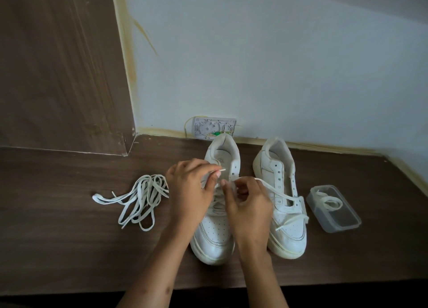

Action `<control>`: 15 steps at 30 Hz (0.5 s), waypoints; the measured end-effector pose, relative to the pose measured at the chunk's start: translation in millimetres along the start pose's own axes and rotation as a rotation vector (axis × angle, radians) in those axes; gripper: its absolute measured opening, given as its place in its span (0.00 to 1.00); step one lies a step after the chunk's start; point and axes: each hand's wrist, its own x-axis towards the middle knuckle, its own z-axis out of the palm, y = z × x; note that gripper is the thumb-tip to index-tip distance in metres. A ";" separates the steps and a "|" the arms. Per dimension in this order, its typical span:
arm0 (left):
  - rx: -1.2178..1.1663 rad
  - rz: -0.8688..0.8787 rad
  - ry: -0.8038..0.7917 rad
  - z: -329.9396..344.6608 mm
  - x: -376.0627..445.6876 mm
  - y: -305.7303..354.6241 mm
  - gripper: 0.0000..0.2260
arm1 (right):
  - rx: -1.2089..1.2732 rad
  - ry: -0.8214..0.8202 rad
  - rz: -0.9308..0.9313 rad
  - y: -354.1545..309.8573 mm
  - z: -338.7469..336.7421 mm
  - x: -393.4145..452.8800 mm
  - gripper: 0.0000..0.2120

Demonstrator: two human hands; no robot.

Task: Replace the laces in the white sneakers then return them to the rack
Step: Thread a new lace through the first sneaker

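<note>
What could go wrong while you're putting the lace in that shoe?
1. The lace trails from the right hand across the right sneaker; a hard pull might drag that shoe.
2. The old laces lie loose beside the left hand and could get mixed up with the new one.
3. The lace tip might slip from the fingers.

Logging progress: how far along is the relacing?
Done: a loose lace pile lies left of the shoes. In hand: left hand and right hand thread a lace through the left sneaker. Left: the right sneaker has empty eyelets; another lace sits in the clear container; no rack in view.
</note>
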 end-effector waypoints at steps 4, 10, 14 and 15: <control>0.019 0.015 -0.026 3.4 -1.9 0.4 0.05 | -0.009 0.014 0.038 -3.2 0.5 0.1 0.09; 0.107 0.057 -0.005 9.8 -5.0 5.5 0.05 | 0.058 0.000 0.101 -3.5 3.4 -1.5 0.07; 0.091 -0.044 0.007 11.5 -6.4 8.4 0.08 | 0.059 -0.010 0.085 -4.8 1.9 -3.1 0.06; 0.083 -0.073 0.010 11.7 -6.4 9.6 0.09 | 0.062 -0.017 0.081 -4.9 1.1 -3.0 0.06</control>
